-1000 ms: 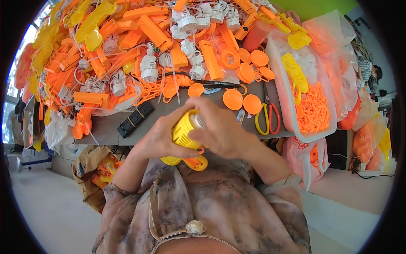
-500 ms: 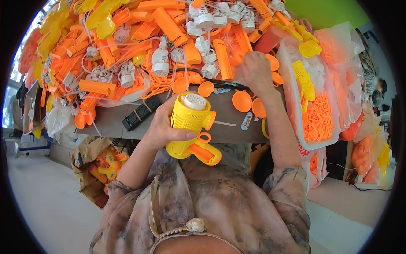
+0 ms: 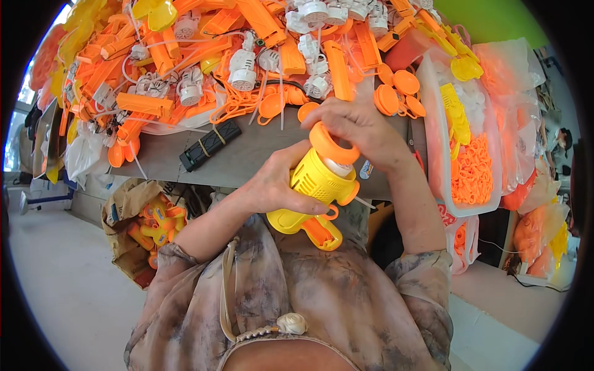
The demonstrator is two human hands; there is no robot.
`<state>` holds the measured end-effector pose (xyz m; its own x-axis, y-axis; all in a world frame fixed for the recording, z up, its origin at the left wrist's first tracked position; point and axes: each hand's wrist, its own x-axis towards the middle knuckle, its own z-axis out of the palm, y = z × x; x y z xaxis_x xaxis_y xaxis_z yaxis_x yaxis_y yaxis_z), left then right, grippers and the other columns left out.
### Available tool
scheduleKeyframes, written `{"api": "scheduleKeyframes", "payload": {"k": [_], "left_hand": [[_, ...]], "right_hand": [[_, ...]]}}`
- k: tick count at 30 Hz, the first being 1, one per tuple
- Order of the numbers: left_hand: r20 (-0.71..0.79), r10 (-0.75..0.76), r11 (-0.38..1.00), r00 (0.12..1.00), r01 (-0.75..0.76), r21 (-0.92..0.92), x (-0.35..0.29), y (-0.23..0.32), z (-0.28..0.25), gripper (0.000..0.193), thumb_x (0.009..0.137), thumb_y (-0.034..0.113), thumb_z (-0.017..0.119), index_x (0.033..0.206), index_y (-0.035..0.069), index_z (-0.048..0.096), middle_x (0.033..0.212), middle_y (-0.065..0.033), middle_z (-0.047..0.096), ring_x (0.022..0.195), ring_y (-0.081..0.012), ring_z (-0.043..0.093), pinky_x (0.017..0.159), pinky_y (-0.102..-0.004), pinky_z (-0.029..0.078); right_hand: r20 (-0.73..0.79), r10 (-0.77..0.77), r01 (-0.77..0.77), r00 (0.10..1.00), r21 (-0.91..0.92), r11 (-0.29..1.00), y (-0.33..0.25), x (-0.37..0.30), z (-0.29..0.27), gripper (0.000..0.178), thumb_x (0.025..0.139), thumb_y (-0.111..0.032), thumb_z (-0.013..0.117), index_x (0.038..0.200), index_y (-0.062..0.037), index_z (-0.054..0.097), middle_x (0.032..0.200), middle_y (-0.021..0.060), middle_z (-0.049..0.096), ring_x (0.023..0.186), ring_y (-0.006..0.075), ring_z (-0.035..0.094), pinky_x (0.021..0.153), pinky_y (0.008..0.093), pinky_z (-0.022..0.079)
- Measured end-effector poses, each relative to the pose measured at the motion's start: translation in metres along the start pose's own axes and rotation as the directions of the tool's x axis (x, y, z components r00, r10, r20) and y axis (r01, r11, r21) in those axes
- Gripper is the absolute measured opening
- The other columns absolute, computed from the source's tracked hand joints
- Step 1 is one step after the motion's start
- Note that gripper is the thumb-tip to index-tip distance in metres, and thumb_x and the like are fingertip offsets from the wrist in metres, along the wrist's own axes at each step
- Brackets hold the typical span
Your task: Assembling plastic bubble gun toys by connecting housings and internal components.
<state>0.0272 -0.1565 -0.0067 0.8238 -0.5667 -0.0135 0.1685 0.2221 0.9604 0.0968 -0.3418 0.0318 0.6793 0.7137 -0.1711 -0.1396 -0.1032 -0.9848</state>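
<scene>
My left hand is wrapped round a yellow plastic toy gun, tilted with its round end up and to the right. On that end shows part of a white inner piece. An orange ring sits at this white end, gripped by the fingers of my right hand. Whether the ring is seated or only held against the end, I cannot tell. An orange insert shows in the gun's handle, and a small orange ring juts out beside it.
Orange parts and white motor units are heaped across the table's far side. A black block with a band lies at left. Orange discs lie right of centre. A clear bin stands right, a paper bag below left.
My right hand has come back from the pile with an orange ring, now at the gun's white end. My left hand has moved the toy gun rightward and tilted it.
</scene>
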Motion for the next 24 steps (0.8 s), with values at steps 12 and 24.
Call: {"api": "scheduleKeyframes", "payload": {"k": [12, 24], "left_hand": [[-0.067, 0.033, 0.999, 0.997, -0.032, 0.02, -0.002, -0.003, -0.008, 0.068, 0.06, 0.02, 0.079, 0.117, -0.002, 0.049, 0.1, -0.0077, 0.059, 0.09, -0.0155, 0.058, 0.08, -0.0296, 0.047], [-0.093, 0.011, 1.0, 0.996, -0.013, -0.019, -0.008, -0.007, -0.007, 0.064, 0.06, 0.018, 0.078, 0.115, -0.002, 0.051, 0.099, -0.0072, 0.059, 0.089, -0.0142, 0.057, 0.077, -0.0282, 0.047]], "right_hand": [[0.023, -0.395, 0.362, 0.919, -0.449, 0.817, 0.002, -0.014, 0.023, 0.076, 0.088, -0.061, 0.04, 0.127, 0.0038, 0.046, 0.118, 0.0175, 0.052, 0.111, 0.0263, 0.049, 0.095, 0.0339, 0.037], [0.07, -0.42, 0.402, 0.905, -0.464, 0.789, 0.009, -0.012, 0.027, 0.069, 0.092, -0.056, 0.037, 0.123, 0.0035, 0.05, 0.116, 0.0169, 0.053, 0.109, 0.029, 0.051, 0.094, 0.0364, 0.039]]}}
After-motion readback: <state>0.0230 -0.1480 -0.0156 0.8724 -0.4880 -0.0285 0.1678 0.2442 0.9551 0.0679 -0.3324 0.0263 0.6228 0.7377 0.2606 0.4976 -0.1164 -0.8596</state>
